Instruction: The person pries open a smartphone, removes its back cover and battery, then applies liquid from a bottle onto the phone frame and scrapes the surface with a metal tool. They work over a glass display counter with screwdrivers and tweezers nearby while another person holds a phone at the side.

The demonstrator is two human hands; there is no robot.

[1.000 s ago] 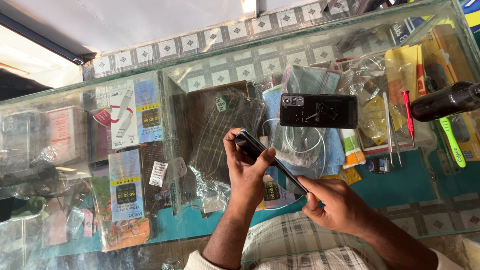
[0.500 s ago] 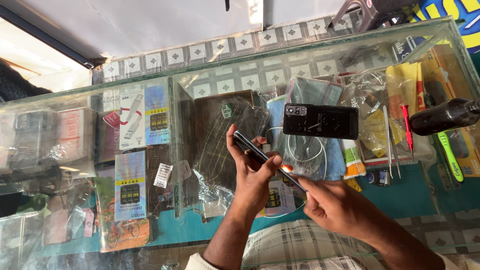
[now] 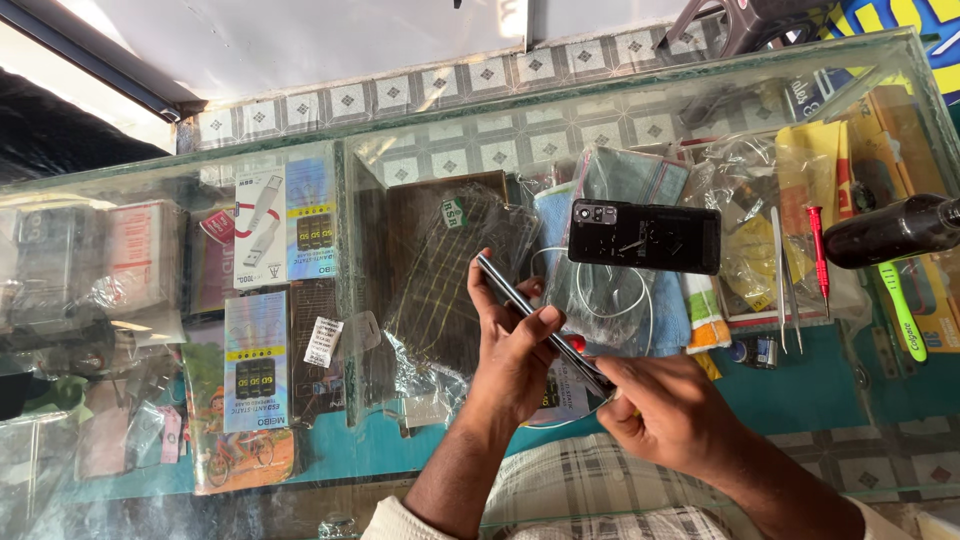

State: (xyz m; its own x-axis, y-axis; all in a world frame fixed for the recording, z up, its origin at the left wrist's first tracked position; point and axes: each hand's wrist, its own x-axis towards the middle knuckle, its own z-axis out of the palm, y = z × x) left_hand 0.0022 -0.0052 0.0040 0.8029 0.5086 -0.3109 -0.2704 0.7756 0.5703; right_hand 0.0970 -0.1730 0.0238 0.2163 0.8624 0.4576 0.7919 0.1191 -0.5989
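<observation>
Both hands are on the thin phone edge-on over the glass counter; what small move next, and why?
Probably keep the left hand steady and let the right hand work slowly along the lower end of the phone. The phone is held edge-up, the left thumb presses its side, and the right fingertips pinch at its lower end, where a small red bit shows. What the right hand holds is too small to tell.

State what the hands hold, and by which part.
Left hand grips the thin dark smartphone edge-on around its middle; right hand pinches its lower end.
</observation>
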